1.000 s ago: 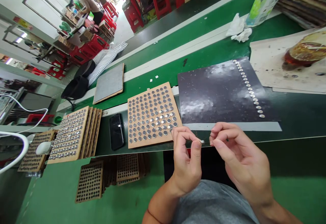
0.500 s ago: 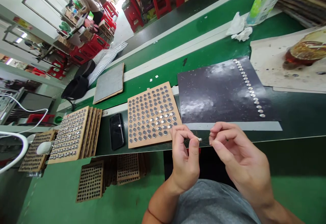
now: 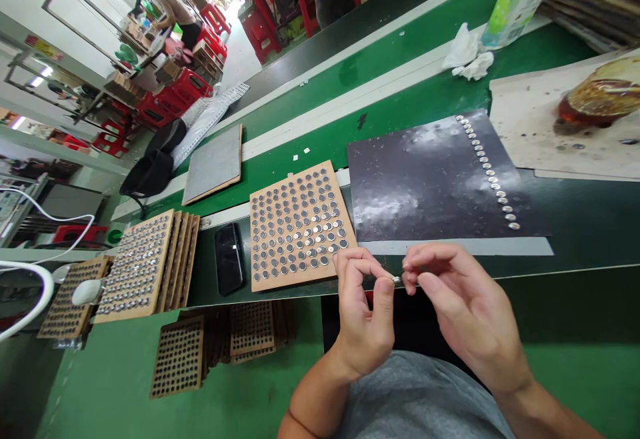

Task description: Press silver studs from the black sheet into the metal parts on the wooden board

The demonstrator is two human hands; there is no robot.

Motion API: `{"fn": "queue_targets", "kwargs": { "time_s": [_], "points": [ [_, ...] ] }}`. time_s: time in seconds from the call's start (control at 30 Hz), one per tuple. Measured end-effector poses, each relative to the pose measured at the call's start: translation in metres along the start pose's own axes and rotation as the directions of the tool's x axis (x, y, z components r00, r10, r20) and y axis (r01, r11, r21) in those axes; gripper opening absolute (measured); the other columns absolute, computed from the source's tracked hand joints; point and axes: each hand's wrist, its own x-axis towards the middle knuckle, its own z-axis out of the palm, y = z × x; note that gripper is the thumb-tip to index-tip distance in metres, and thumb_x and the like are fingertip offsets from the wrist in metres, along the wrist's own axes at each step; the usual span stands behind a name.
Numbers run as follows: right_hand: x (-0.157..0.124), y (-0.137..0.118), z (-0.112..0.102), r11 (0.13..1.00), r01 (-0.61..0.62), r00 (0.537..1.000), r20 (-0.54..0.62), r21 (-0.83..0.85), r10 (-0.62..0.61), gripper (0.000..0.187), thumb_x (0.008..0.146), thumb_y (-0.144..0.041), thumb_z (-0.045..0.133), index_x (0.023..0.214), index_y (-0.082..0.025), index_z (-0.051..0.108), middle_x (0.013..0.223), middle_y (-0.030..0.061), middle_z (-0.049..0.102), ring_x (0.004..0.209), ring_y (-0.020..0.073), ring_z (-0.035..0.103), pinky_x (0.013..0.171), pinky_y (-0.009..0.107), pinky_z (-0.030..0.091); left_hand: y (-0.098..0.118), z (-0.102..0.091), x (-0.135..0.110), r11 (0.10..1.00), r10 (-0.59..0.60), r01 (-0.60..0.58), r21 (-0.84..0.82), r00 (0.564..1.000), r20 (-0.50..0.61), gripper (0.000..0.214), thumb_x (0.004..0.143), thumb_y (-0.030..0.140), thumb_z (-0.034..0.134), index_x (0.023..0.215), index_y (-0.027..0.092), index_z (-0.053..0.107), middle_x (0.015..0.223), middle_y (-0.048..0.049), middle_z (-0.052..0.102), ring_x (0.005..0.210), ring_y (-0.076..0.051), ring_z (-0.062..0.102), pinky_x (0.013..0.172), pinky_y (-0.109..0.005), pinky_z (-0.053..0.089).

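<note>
My left hand pinches a small shiny metal piece between thumb and forefinger, just past the table's front edge. Facing it, my right hand has its fingers curled in and its thumb close to them, with the fingertips right beside the metal piece. Whatever these fingers hold is too small or hidden to make out. Behind my left hand lies a brown board with rows of round grey discs, some topped with shiny bits. A dark sheet lies beyond my hands, bearing a line of small shiny pieces along its right side.
A black phone lies left of the board, near stacked disc boards. Further back are a grey panel and a black cap. At right stand a bottle and a bowl of brown liquid. A person works far off.
My right hand has moved left, bringing its fingertips up to the metal piece. The left hand has shifted slightly right and down, still pinching it. Someone's dark-clothed legs have appeared by the far stools.
</note>
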Motion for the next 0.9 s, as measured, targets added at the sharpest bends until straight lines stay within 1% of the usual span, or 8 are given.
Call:
{"fn": "queue_targets", "kwargs": {
  "time_s": [0.17,0.23,0.37,0.43,0.5,0.67,0.73,0.9],
  "points": [
    [0.002,-0.005,0.003,0.999,-0.017,0.997,0.072,-0.048,0.020,0.017,0.093,-0.030,0.067,0.079,-0.020,0.064,0.076,0.0003,0.061,0.062,0.0091,0.058,0.056,0.017,0.052,0.000,0.001,0.001,0.998,-0.036,0.036,-0.059,0.999,0.008,0.019,0.102,0.035,0.049,0.090,0.022,0.053,0.093,-0.0045,0.049,0.090,-0.019,0.051,0.084,-0.033,0.043],
    [0.001,-0.002,0.001,0.997,-0.066,0.995,0.079,-0.042,0.069,0.021,0.093,-0.031,0.067,0.076,-0.020,0.064,0.074,-0.0002,0.060,0.061,0.0089,0.056,0.055,0.017,0.050,0.000,0.001,0.002,0.994,-0.053,0.055,-0.099,0.998,0.023,0.020,0.102,0.035,0.049,0.089,0.021,0.052,0.093,-0.0041,0.048,0.090,-0.018,0.050,0.083,-0.032,0.043],
    [-0.001,0.005,-0.005,0.983,-0.182,0.976,0.128,0.036,0.176,0.025,0.096,-0.041,0.063,0.083,-0.020,0.065,0.076,0.0011,0.061,0.060,0.0105,0.057,0.053,0.021,0.052,0.002,0.003,0.004,0.983,-0.094,0.100,-0.155,0.995,0.045,0.024,0.103,0.037,0.048,0.086,0.021,0.052,0.091,-0.0037,0.047,0.088,-0.018,0.050,0.082,-0.032,0.043],
    [-0.003,0.004,-0.005,0.992,-0.126,0.987,0.100,0.026,0.123,0.024,0.097,-0.043,0.061,0.091,-0.020,0.066,0.087,0.0037,0.065,0.064,0.0114,0.061,0.059,0.022,0.056,0.003,0.003,0.004,0.979,-0.119,0.124,-0.161,0.992,0.041,0.027,0.103,0.039,0.047,0.084,0.021,0.052,0.090,-0.0036,0.047,0.087,-0.018,0.050,0.082,-0.032,0.043],
    [-0.004,0.000,-0.003,0.998,-0.020,0.999,0.047,-0.063,0.023,0.021,0.096,-0.041,0.063,0.095,-0.020,0.066,0.096,0.0064,0.067,0.072,0.0131,0.066,0.064,0.023,0.059,0.004,0.004,0.004,0.981,-0.135,0.136,-0.140,0.991,0.020,0.028,0.103,0.041,0.047,0.084,0.021,0.051,0.089,-0.0038,0.047,0.088,-0.018,0.050,0.083,-0.032,0.043],
    [-0.005,-0.004,0.005,0.919,0.197,0.979,0.021,-0.341,-0.202,0.009,0.094,-0.021,0.063,0.085,-0.021,0.063,0.096,0.0066,0.065,0.087,0.0158,0.067,0.065,0.021,0.059,0.006,0.007,0.003,0.987,-0.146,0.142,-0.071,0.988,-0.042,0.031,0.103,0.044,0.046,0.083,0.021,0.050,0.088,-0.0035,0.047,0.089,-0.019,0.050,0.085,-0.033,0.043],
    [-0.006,-0.003,0.006,0.897,0.235,0.970,0.033,-0.374,-0.240,0.009,0.093,-0.016,0.062,0.086,-0.021,0.062,0.094,0.0058,0.064,0.086,0.0153,0.066,0.065,0.020,0.058,0.007,0.007,0.002,0.988,-0.146,0.143,-0.061,0.987,-0.061,0.031,0.103,0.045,0.046,0.083,0.021,0.050,0.088,-0.0035,0.048,0.089,-0.019,0.050,0.085,-0.034,0.042],
    [-0.007,0.001,0.007,0.894,0.238,0.970,0.047,-0.379,-0.238,0.011,0.093,-0.013,0.061,0.086,-0.022,0.060,0.092,0.0046,0.064,0.084,0.0149,0.066,0.066,0.021,0.058,0.009,0.008,0.003,0.986,-0.166,0.162,-0.048,0.983,-0.074,0.033,0.102,0.047,0.046,0.083,0.021,0.051,0.088,-0.0041,0.049,0.090,-0.020,0.051,0.086,-0.035,0.043]
  ]
}}
